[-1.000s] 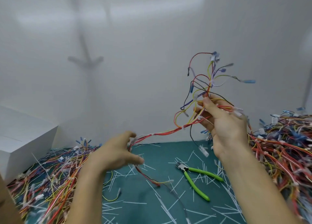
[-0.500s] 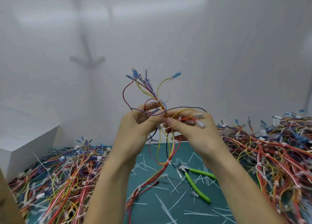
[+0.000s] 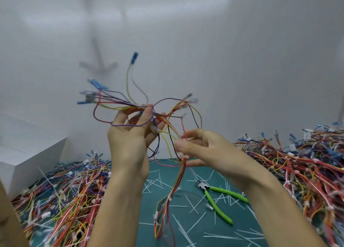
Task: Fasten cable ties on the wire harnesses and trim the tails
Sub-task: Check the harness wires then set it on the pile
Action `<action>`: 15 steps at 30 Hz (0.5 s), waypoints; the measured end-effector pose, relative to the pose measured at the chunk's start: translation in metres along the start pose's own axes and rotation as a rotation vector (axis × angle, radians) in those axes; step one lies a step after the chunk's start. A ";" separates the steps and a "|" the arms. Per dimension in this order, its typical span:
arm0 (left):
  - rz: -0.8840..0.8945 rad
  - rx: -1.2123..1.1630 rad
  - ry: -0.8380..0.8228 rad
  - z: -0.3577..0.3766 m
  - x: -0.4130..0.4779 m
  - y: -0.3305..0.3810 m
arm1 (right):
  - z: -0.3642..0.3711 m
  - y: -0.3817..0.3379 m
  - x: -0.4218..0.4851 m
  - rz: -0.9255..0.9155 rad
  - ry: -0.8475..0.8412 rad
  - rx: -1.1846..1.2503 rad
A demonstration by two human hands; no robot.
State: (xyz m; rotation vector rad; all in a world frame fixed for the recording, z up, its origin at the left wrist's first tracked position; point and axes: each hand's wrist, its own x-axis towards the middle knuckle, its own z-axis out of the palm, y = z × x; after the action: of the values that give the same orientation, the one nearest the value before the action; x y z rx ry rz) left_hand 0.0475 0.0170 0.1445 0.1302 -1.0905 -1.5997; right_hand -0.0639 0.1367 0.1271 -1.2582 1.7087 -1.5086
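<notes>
I see my left grip point(image 3: 128, 142) clutching a harness point(image 3: 183, 174) above the green bench point(image 3: 163, 174), piles point(image 3: 61, 200) along both side edges, white wall point(image 3: 242, 60) behind; right grip point(image 3: 197, 148) blurred, can't tell.

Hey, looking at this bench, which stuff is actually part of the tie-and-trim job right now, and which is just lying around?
In the job: wire harness gripped by the left hand; right hand at its wires, grip blurred; green-handled cutters.
Lying about: cut tie tails on the mat; left harness pile; right harness pile; white box.
</notes>
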 end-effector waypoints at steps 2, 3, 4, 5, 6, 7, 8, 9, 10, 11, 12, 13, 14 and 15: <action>-0.003 -0.071 0.043 0.000 0.001 0.002 | -0.002 0.003 -0.002 0.008 -0.108 -0.122; -0.005 -0.102 0.062 0.000 0.001 0.001 | -0.002 0.004 -0.001 0.004 -0.121 -0.172; -0.008 -0.132 0.074 0.001 0.001 0.000 | 0.000 0.005 0.000 -0.003 -0.092 -0.213; -0.009 -0.161 0.086 0.003 0.000 -0.001 | 0.002 0.005 0.002 -0.020 -0.017 -0.241; -0.013 -0.197 0.096 0.004 -0.001 -0.003 | 0.004 0.004 0.004 -0.045 0.095 -0.258; -0.020 -0.231 0.108 0.006 -0.001 -0.004 | 0.006 0.003 0.005 -0.075 0.218 -0.261; -0.024 -0.269 0.124 0.007 -0.001 -0.005 | 0.007 0.001 0.006 -0.112 0.329 -0.251; -0.025 -0.304 0.142 0.008 -0.001 -0.005 | 0.006 0.000 0.006 -0.147 0.411 -0.247; -0.026 -0.339 0.161 0.008 0.000 -0.004 | 0.005 0.000 0.005 -0.162 0.457 -0.256; -0.028 -0.371 0.178 0.007 0.001 -0.002 | 0.001 0.001 0.004 -0.151 0.454 -0.269; -0.033 -0.395 0.203 0.006 0.003 -0.001 | -0.005 0.002 0.003 -0.123 0.389 -0.279; -0.039 -0.419 0.220 0.005 0.005 0.002 | -0.011 0.003 0.002 -0.081 0.275 -0.280; -0.051 -0.450 0.238 0.004 0.007 0.005 | -0.016 0.005 0.001 -0.032 0.139 -0.284; -0.062 -0.486 0.250 0.001 0.008 0.008 | -0.020 0.006 0.000 0.007 0.020 -0.324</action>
State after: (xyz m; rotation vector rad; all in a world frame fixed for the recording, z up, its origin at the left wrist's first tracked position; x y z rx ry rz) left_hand 0.0496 0.0116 0.1540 0.0374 -0.4920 -1.8046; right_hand -0.0828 0.1455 0.1257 -1.3955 2.0279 -1.2783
